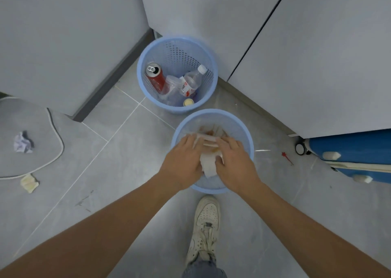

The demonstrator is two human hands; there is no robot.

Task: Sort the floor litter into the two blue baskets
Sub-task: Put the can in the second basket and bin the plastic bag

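Note:
Two blue baskets stand in the corner. The far basket (208, 51) holds a red can (155, 76), clear plastic bottles (191, 82) and a small lid. Over the near basket (246, 129) my left hand (182, 161) and my right hand (234, 163) meet, both gripping a wad of white paper (209, 164) with stained paper beneath it inside the basket. On the floor at the left lie a crumpled purple-grey paper (22, 142) and a crumpled yellowish paper (29, 182).
A grey mat (12, 125) with a pale edge lies at the left. A blue wheeled case (351, 148) sits at the right, with a small red stick (286, 158) on the tiles near it. Grey cabinet panels back the corner. My white shoe (206, 227) is below the basket.

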